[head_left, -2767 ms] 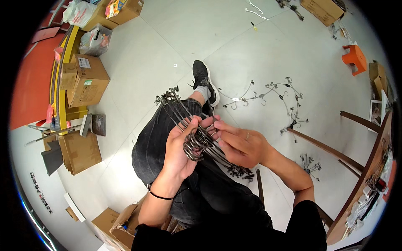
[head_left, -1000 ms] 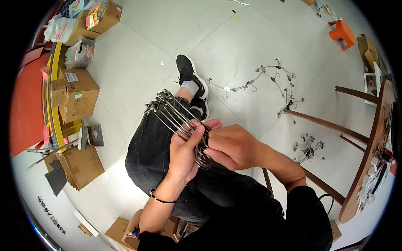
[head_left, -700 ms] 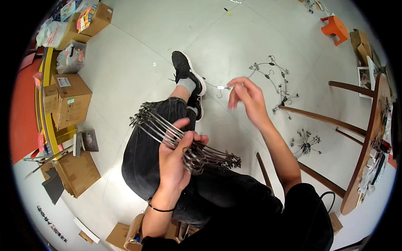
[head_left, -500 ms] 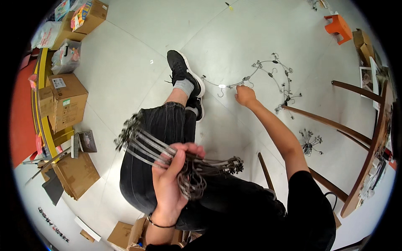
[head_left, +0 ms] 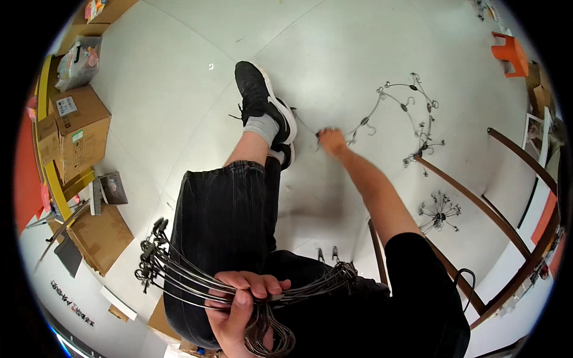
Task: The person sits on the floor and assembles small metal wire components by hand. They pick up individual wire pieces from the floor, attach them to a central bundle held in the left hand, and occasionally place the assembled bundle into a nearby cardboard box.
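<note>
My left hand (head_left: 242, 301) is closed around a thick bundle of metal clip hangers (head_left: 191, 277) held over my lap. Their dark clips (head_left: 152, 256) fan out at the left, more clips lie at the right end, and the hooks hang down together below my fingers. Down at the floor, my right hand (head_left: 332, 142) is closed on the middle of a single clip hanger (head_left: 305, 124), whose left end is near my shoe. Just right of that hand, several more clip hangers (head_left: 375, 112) lie in a loose curving chain.
A round cluster of clips (head_left: 439, 215) lies on the floor beside the wooden legs (head_left: 471, 191) at right. An orange stool (head_left: 510, 55) stands at the far right. Cardboard boxes (head_left: 80, 131) and a clear plastic bin (head_left: 79, 62) line the left side. My shoes (head_left: 262, 89) are near the middle.
My right hand has moved left along the floor and closed on the nearest hanger. My left hand and its bundle sit lower in the picture, and the whole view has shifted slightly.
</note>
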`<state>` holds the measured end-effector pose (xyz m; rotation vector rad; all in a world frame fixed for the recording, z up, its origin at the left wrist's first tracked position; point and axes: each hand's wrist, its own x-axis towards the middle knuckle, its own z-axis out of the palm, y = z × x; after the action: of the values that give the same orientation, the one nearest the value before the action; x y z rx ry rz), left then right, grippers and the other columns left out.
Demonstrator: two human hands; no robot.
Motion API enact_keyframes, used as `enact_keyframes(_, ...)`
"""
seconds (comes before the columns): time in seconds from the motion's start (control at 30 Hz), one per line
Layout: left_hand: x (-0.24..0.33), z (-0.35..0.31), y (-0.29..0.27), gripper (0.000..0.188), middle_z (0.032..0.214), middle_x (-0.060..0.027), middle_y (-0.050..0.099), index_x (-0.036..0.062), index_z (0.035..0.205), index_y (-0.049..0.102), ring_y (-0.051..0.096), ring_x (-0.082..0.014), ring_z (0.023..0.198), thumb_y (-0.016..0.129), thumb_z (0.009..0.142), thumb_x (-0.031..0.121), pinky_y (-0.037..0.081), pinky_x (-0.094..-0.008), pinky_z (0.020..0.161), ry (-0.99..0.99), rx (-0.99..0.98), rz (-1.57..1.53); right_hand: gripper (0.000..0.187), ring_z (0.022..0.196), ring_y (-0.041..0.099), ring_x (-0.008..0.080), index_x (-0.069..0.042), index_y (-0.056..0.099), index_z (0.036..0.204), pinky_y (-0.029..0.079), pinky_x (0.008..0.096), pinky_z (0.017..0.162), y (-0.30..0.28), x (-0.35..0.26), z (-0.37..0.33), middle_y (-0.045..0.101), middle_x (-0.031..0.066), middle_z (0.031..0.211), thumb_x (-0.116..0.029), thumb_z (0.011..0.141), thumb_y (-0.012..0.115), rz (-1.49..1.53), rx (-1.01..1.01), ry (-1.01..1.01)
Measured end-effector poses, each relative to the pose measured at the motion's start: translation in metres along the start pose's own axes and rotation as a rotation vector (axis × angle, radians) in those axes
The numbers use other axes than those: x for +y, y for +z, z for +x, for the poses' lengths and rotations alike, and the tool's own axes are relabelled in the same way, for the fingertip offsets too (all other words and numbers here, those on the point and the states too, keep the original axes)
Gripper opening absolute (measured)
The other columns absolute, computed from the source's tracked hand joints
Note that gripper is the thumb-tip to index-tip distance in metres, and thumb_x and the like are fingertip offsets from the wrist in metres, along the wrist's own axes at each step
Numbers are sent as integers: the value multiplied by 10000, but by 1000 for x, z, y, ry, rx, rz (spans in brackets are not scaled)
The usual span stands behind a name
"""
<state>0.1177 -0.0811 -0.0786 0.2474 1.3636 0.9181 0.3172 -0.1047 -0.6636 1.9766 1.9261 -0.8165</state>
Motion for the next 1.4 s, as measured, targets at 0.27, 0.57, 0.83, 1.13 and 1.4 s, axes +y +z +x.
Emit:
enact_keyframes(0.27,13,-9,7,119,955,-111,587,21,1100,553,607,-255,963,572,1003,86,530,-492,963,-41,-178,-33,203,932,712,328,-12,629,1072,565,466,791,15,-40,-103,683,185,1045,-109,949,499,184,-10,225)
enact_keyframes(0.57,1,0,-3,101,971,-102,580,19,1107,547,591,-252,985,544,1024,76,512,-483,991,1,-109,-3,235,997,664,286,-90,692,1087,492,460,856,15,-66,-65,699,82,1010,-187,946,531,89,-82,317)
enact_keyframes(0.83,3,-6,16,138,962,-113,576,25,1127,529,600,-267,970,568,1007,81,551,-508,959,-7,-188,-21,158,843,717,330,-56,651,1019,529,511,711,44,-49,-100,737,139,890,-163,932,573,497,54,419)
enact_keyframes(1.13,17,-33,31,151,1024,-105,606,1,1130,558,638,-242,1019,576,1027,110,552,-448,958,-21,-371,46,186,440,414,121,-85,527,966,328,305,388,-137,-22,-242,483,18,617,-213,1061,433,2014,379,494)
enact_keyframes(1.4,-16,-55,51,180,1243,-247,649,-90,1120,607,677,-316,1121,578,1002,42,569,-385,926,-160,-822,284,186,441,267,52,-73,543,976,226,239,420,-375,-59,-444,364,-45,588,-169,1066,412,1990,390,-108)
